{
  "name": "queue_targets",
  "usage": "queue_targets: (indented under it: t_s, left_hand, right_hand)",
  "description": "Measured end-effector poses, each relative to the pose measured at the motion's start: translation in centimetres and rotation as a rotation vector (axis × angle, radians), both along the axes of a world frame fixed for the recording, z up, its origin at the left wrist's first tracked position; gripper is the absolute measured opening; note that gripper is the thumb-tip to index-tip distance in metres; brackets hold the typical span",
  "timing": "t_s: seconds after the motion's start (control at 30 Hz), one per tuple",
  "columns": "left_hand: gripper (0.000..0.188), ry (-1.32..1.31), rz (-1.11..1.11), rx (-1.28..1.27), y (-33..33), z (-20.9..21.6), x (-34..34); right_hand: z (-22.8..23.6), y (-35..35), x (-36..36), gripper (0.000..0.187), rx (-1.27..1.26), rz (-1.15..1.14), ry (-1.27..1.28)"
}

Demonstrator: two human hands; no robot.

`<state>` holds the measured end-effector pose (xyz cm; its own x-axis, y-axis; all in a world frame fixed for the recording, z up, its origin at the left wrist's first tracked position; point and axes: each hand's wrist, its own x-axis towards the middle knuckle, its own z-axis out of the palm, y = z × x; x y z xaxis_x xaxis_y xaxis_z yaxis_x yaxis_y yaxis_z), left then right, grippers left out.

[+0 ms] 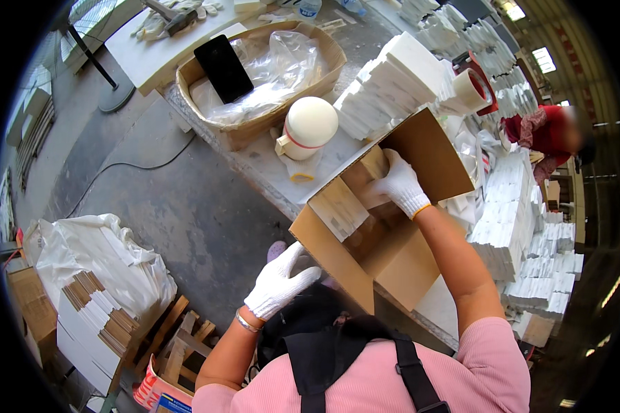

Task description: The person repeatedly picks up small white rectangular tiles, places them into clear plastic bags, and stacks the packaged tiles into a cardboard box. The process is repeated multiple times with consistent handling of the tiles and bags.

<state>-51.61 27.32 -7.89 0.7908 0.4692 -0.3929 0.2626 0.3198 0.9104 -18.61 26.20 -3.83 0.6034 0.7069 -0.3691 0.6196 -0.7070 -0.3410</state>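
An open cardboard box lies tilted in front of me, its flaps spread. Inside, against its left side, is a whitish stack of flat pieces that looks wrapped in clear film. My right hand, in a white knit glove, reaches into the box beside this stack. Its fingertips are blurred, so their grip is unclear. My left hand, gloved alike, is at the outer edge of the left flap. Its fingers are stretched out with the thumb apart, and whether they touch the flap is unclear.
Beyond the box stand a cream round-topped container and a carton of clear plastic with a black phone on it. White slabs and a tape roll are at right. Another person works farther off. A pallet stands lower left.
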Motion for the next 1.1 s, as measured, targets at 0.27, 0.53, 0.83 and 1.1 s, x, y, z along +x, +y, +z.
queue_targets:
  t_s: [0.27, 0.53, 0.83, 1.1]
  left_hand:
    - [0.033, -0.095, -0.048, -0.037, -0.6, -0.8, 2.5]
    - [0.031, -0.081, -0.015, -0.213, -0.6, -1.4, 2.4]
    - [0.035, -0.034, 0.044, -0.239, -0.5, 0.2, 1.6]
    - [0.041, 0.000, 0.425, 0.134, 0.0, 3.9, -0.1]
  right_hand:
    - [0.0, 0.1, -2.5, 0.097, -0.076, 0.096, -0.091]
    - [1.4, -0.7, -0.3, 0.108, -0.092, 0.181, 0.265]
    - [-0.8, -5.2, 1.2, 0.080, 0.542, -0.318, 0.816]
    - [4.9, -14.5, 0.9, 0.051, 0.797, -0.188, 0.665]
